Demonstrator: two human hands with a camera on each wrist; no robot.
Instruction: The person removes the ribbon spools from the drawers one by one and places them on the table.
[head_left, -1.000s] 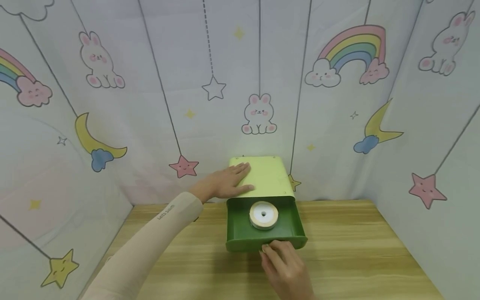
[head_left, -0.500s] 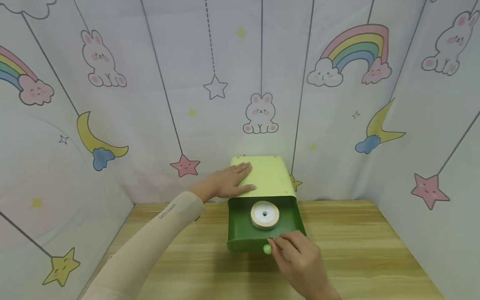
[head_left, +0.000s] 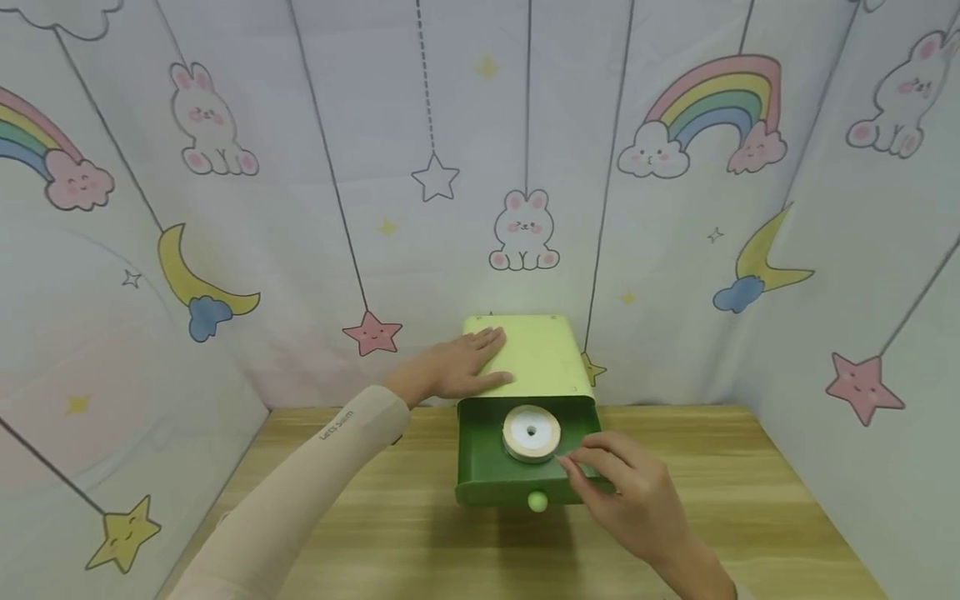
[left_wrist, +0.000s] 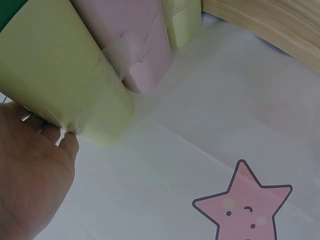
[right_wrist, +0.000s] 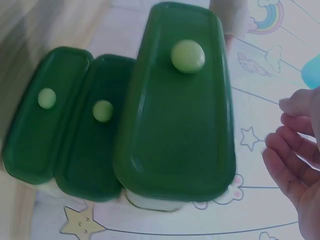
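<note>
This looks like a nursery-style booth, a table (head_left: pixel 390 542) lying below the right hand (head_left: pixel 637 492) and pale walls (head_left: pixel 442 275), printed with rabbits (head_left: pixel 525 237), stars (head_left: pixel 372 335) and rainbows (head_left: pixel 716 98), standing beyond it and to either side.

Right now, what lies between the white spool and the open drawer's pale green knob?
In the head view, a bare strip of drawer floor and then the front panel lie between the spool and the knob.
</note>
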